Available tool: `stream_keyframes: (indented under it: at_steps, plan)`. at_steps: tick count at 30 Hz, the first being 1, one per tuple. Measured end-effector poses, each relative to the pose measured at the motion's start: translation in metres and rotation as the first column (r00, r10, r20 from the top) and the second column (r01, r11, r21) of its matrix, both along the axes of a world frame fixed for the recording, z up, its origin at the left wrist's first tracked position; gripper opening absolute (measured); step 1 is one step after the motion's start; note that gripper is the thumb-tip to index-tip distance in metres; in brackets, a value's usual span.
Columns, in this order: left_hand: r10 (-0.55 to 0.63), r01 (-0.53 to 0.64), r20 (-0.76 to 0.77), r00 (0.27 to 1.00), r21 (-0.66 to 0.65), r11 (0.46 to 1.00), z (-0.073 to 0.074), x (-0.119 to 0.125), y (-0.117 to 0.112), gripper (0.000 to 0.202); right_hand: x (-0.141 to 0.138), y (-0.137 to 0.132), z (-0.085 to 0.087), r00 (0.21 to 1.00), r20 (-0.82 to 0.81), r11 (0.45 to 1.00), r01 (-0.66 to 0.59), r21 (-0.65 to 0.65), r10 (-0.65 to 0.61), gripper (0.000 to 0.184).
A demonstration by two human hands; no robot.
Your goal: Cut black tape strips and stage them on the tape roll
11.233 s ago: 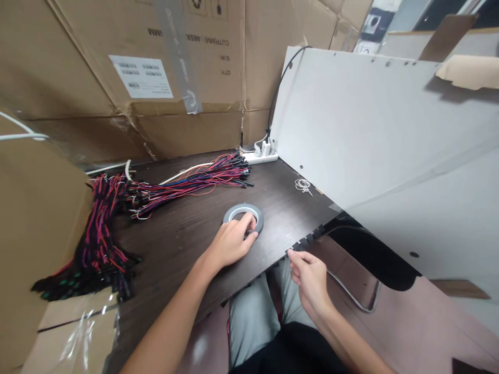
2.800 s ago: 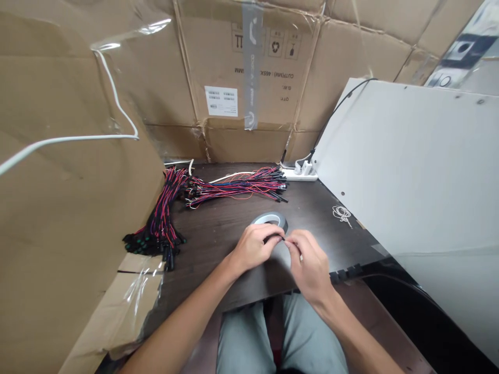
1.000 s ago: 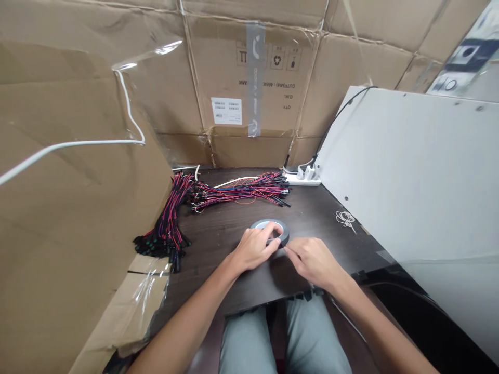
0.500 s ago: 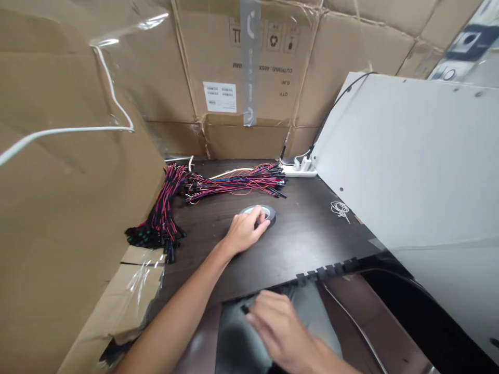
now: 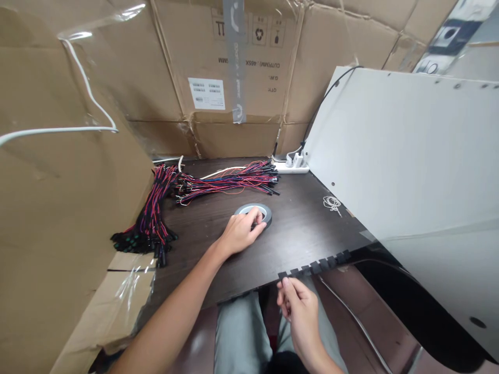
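A roll of black tape (image 5: 266,214) lies on the dark tabletop (image 5: 210,223). My left hand (image 5: 239,232) rests over the roll's near side, thumb and forefinger closed on its ring. At the near table edge, my right hand (image 5: 299,306) pinches a short piece of black tape (image 5: 283,275), which touches the edge. To the right of that piece, several more black tape strips (image 5: 319,266) hang in a row along the same edge.
Bundles of red and black wires lie at the left (image 5: 156,208) and back (image 5: 230,182). A white power strip (image 5: 290,168) sits at the back, and a coiled white cord (image 5: 331,203) at right. Cardboard (image 5: 70,208) and a white panel (image 5: 401,156) flank the table.
My right hand has moved up and to the right from over my lap, bringing its tape piece to the table edge. My left hand stays at the roll while the view shifts slightly.
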State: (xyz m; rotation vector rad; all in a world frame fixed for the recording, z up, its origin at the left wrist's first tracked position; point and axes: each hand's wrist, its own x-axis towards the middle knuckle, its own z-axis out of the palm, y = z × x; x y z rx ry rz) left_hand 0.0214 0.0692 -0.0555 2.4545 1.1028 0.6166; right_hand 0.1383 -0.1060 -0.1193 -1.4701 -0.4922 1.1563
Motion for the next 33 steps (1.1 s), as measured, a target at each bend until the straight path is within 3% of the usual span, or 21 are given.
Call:
stream_keyframes:
  at_steps: [8, 18, 25, 29, 31, 33]
  plan:
    - [-0.033, 0.033, -0.015, 0.999, 0.016, 0.999, -0.002, 0.0, 0.0, 0.013, 0.001, 0.002, 0.001, 1.0, -0.006, 0.999, 0.006, -0.043, -0.006, 0.051]
    - [-0.026, 0.026, -0.036, 0.999, -0.001, 1.0, 0.003, 0.0, -0.001, 0.013, 0.004, 0.006, 0.006, 0.997, 0.026, 0.989, -0.071, -0.132, 0.075, 0.054]
    - [-0.031, 0.032, -0.061, 0.998, 0.015, 0.999, 0.005, 0.002, -0.004, 0.012, 0.019, 0.009, 0.012, 0.956, 0.149, 0.951, -0.215, -0.224, 0.251, 0.057]
    - [-0.042, 0.044, -0.071, 0.997, 0.027, 0.999, 0.005, 0.002, -0.004, 0.012, 0.023, 0.006, 0.008, 0.903, 0.194, 0.888, -0.302, -0.346, 0.383, 0.066]
    - [-0.041, 0.043, -0.076, 0.996, 0.024, 0.999, 0.005, 0.001, -0.004, 0.012, 0.023, 0.0, 0.014, 0.893, 0.164, 0.866, -0.339, -0.367, 0.419, 0.071]
    - [-0.043, 0.045, -0.081, 0.996, 0.018, 0.999, 0.005, 0.0, -0.004, 0.012, 0.027, -0.007, 0.03, 0.884, 0.159, 0.874, -0.38, -0.304, 0.44, 0.071]
